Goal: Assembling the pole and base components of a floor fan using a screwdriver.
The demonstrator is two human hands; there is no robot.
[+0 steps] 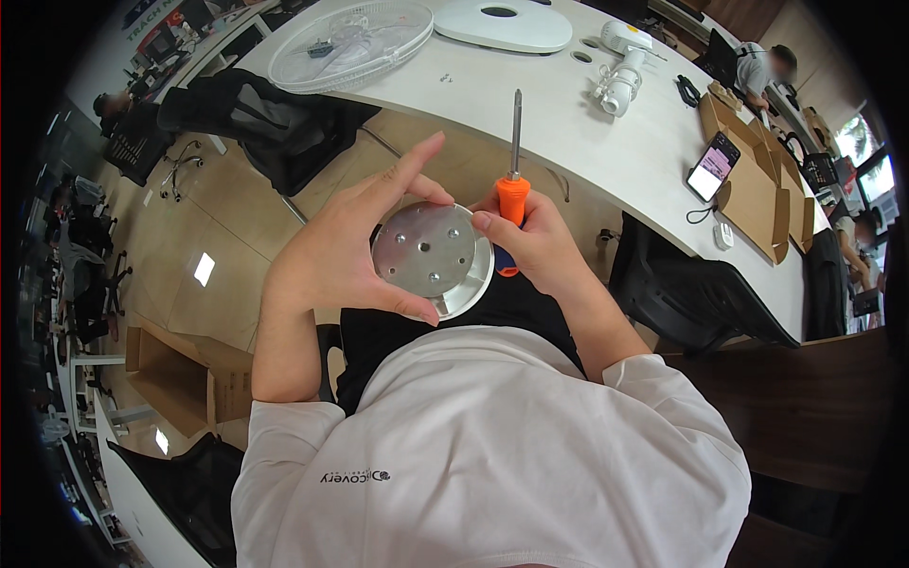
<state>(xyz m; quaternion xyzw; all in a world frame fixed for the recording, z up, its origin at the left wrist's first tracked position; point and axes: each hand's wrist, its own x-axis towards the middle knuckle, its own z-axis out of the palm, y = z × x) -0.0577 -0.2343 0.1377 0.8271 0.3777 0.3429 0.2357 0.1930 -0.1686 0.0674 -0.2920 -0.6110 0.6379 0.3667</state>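
Silvery metal disc with small holes and a pale rim (417, 260) sits, in the head view, between the hands: the left hand (327, 241) curves wide around its left side, while the right hand (542, 241) grips an orange-and-blue-handled screwdriver (512, 201), its thumb at the disc's edge. Beyond both hands, the white tabletop (559, 128) carries a round white fan guard (301, 74).

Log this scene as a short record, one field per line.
Left hand: spans the metal disc, thumb and fingers at its rim
Right hand: grips the orange-and-blue screwdriver, thumb at the disc's edge
Screwdriver tip: points away from the person, clear of the disc
On white table: fan guard, round white base, white fan part, phone, opened cardboard
On floor: open box
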